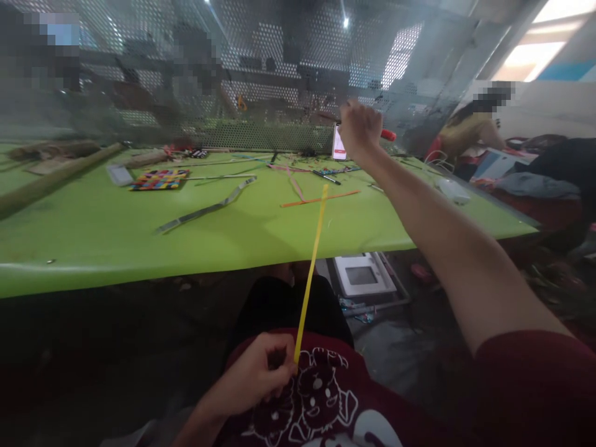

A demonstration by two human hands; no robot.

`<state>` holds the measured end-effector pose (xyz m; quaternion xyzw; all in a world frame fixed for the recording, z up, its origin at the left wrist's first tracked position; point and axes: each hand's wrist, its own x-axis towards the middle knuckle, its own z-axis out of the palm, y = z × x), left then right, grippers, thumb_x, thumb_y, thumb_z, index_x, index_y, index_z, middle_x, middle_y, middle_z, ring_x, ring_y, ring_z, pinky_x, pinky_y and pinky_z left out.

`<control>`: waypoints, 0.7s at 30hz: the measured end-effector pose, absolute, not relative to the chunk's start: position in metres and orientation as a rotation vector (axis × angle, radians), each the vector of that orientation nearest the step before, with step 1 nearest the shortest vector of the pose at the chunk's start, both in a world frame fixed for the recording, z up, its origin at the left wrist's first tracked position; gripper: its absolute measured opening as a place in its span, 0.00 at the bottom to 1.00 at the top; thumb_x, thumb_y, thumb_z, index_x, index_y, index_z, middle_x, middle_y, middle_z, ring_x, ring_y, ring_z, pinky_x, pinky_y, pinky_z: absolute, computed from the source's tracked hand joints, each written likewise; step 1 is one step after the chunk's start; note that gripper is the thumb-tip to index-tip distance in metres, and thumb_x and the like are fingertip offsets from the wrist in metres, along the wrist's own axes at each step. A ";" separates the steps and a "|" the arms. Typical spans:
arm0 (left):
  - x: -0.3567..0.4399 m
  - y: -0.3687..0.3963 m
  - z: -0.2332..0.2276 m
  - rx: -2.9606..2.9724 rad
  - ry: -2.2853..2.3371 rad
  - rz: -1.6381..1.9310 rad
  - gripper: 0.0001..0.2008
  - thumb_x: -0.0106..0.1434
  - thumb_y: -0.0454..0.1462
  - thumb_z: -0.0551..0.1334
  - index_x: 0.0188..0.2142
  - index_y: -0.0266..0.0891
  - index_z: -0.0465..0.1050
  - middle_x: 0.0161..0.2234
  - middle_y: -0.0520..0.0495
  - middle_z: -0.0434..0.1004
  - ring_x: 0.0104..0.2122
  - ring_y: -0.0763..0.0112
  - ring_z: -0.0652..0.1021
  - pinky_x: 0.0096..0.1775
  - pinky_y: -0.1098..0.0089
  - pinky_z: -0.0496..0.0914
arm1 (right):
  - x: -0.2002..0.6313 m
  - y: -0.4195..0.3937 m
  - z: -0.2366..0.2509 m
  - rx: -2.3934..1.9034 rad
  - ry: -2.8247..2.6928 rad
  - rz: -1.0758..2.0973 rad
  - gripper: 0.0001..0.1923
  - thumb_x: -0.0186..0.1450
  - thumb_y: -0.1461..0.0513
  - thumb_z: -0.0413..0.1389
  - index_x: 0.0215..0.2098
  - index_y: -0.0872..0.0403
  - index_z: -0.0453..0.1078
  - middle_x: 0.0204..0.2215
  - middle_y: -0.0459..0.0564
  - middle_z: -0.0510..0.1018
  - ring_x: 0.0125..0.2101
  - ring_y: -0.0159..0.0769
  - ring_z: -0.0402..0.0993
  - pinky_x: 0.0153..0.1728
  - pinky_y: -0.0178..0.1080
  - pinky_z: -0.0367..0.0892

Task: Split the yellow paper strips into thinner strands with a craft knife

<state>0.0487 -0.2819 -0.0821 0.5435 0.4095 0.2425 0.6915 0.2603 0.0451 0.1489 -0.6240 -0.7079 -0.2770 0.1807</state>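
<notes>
A yellow strip (311, 273) runs from the left hand (261, 379), low over the lap, up and slightly right onto the green table (93, 236), its far end lying on the tabletop beside an orange strip (321, 199). Its long axis points away from the person, nearly straight ahead; the near end is pinched between the left thumb and curled fingers, close to the maroon shirt (326, 397).

The orange strip lies crosswise, touching or just under the yellow tip. To the left lie a grey strip (207, 209), a woven coloured mat (159, 179) and, near the table's edge, long pale poles (56, 177). More strips and a pen (326, 177) are scattered further back. A perforated metal screen (261, 68) stands behind the table. Under the table, a white box (363, 276) sits on the floor.

The right hand (359, 129) is stretched far forward, arm nearly straight, fist closed around a red-handled tool (387, 134) in front of a phone (338, 144) propped upright at the table's back. Another person (470, 127) sits at far right.
</notes>
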 end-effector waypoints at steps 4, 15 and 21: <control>0.040 -0.285 -0.091 1.199 0.836 0.534 0.06 0.54 0.31 0.61 0.23 0.37 0.65 0.17 0.58 0.63 0.15 0.82 0.63 0.18 0.80 0.58 | 0.272 0.058 0.161 -1.820 -1.935 -0.759 0.12 0.71 0.68 0.51 0.50 0.66 0.70 0.49 0.64 0.74 0.50 0.39 0.71 0.46 0.37 0.61; 0.003 -0.287 -0.147 0.971 0.539 0.620 0.12 0.53 0.39 0.71 0.21 0.36 0.73 0.12 0.56 0.64 0.10 0.83 0.62 0.13 0.81 0.54 | 0.309 0.077 0.175 -1.779 -2.007 -0.787 0.16 0.71 0.65 0.51 0.53 0.69 0.69 0.53 0.68 0.70 0.56 0.52 0.67 0.51 0.47 0.58; 0.001 -0.291 -0.143 1.087 0.502 0.530 0.13 0.52 0.41 0.71 0.20 0.37 0.71 0.13 0.55 0.65 0.14 0.80 0.64 0.17 0.79 0.57 | 0.326 0.090 0.191 -2.089 -1.783 -0.463 0.25 0.71 0.57 0.53 0.54 0.74 0.66 0.58 0.73 0.65 0.61 0.47 0.60 0.54 0.42 0.56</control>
